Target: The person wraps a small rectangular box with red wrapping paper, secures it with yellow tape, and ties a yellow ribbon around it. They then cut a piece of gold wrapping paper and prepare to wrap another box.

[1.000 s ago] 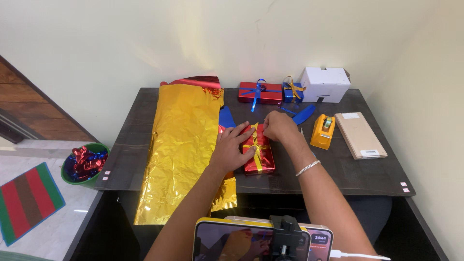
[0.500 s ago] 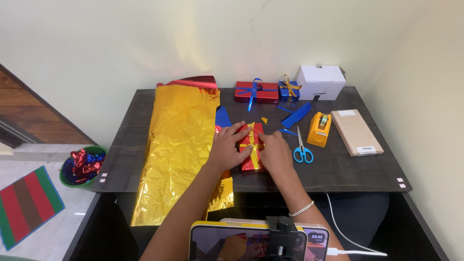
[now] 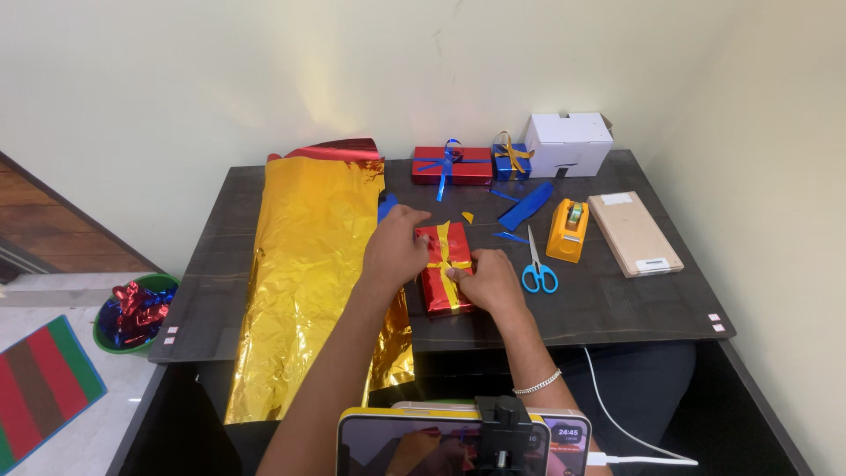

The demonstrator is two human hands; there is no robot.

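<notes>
A small box wrapped in red foil (image 3: 447,269) with a yellow ribbon crossed over it lies on the dark table (image 3: 617,308), near its middle. My left hand (image 3: 394,251) rests against the box's left side, fingers on the ribbon. My right hand (image 3: 486,280) covers the box's lower right corner and pinches the yellow ribbon near the crossing. Blue-handled scissors (image 3: 536,264) lie just right of my right hand.
A long sheet of gold foil (image 3: 308,264) hangs over the table's front edge. At the back stand a red gift with a blue bow (image 3: 452,166), a small blue gift (image 3: 510,159) and a white box (image 3: 568,142). An orange tape dispenser (image 3: 568,229), a tan flat box (image 3: 634,233), blue paper scraps (image 3: 525,208) and a phone on a mount (image 3: 463,441) are nearby. A green bin (image 3: 134,313) sits on the floor.
My right hand has come back from the box's far side to its near right corner, uncovering the scissors. The left hand stays on the box's left side.
</notes>
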